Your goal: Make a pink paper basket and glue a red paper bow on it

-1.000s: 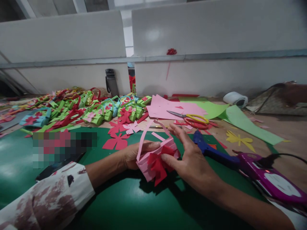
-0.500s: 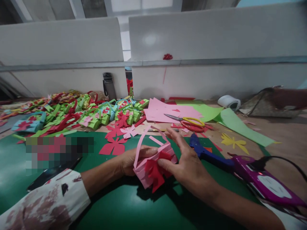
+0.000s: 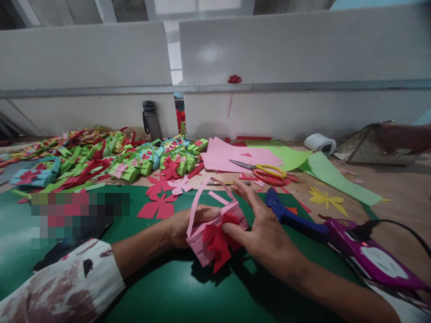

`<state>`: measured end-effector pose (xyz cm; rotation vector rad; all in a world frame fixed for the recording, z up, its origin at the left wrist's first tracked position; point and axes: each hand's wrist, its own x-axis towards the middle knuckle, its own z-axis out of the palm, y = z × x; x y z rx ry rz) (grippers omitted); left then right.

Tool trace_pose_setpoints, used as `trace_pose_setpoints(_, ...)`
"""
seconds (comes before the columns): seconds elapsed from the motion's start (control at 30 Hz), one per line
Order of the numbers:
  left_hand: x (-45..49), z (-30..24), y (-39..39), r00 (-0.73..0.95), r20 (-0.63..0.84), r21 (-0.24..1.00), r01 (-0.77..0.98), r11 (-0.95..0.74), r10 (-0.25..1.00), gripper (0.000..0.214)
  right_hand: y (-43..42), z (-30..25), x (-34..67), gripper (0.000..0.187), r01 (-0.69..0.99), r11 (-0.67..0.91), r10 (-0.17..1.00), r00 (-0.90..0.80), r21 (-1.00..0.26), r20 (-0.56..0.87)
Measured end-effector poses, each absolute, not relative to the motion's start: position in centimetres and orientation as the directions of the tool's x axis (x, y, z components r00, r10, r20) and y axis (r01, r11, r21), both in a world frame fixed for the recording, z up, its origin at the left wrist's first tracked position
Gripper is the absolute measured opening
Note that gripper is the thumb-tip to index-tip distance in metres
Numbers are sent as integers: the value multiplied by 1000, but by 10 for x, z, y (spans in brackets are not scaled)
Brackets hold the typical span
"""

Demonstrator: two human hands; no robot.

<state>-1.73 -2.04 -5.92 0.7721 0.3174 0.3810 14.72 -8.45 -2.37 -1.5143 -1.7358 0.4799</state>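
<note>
Barely anything has shifted: both hands stay on the pink paper basket (image 3: 210, 226), a touch lower than before.

Left hand (image 3: 183, 224) cups its left side, fingers curled around it; right hand (image 3: 261, 229) presses the red paper flower (image 3: 217, 240) against its front, fingers spread, above the green mat (image 3: 161, 287). Right of them lies a purple glue gun (image 3: 363, 253).

Paper-strewn table (image 3: 397, 193), green mat (image 3: 161, 287), scissors (image 3: 266, 171)
</note>
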Motion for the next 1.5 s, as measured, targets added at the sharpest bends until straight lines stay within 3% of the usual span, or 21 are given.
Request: trace_pose_setpoints(1.5,-16,-60,-20,905,-105,730,-211,650,412,43,-86,-23,147,77,691,266,939,-27,-672,344)
